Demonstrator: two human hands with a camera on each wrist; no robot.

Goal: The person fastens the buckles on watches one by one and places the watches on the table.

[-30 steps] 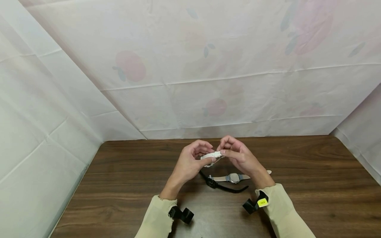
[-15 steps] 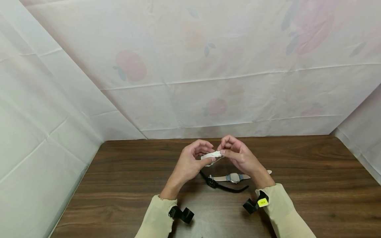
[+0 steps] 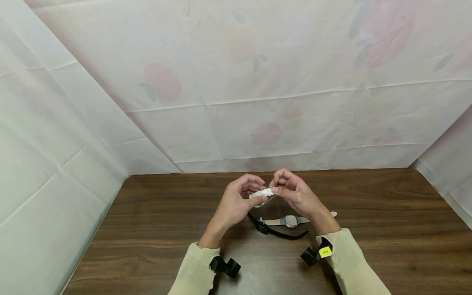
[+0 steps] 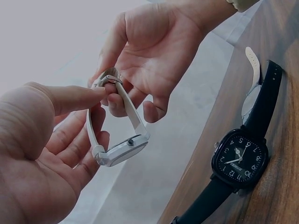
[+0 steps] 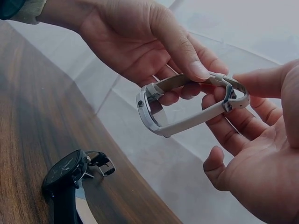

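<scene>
Both hands pinch the white watch above the surface, left hand and right hand at its buckle; a slipped thumb could drop it onto the black watch below.

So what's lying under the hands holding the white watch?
Below the white watch on the wooden table lie a black watch and a grey-strapped watch, crossing each other. The grey one's face is partly covered in the wrist views.

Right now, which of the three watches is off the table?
The white watch, looped, held up between the left hand and right hand. The black watch and the grey-faced watch lie on the table.
</scene>
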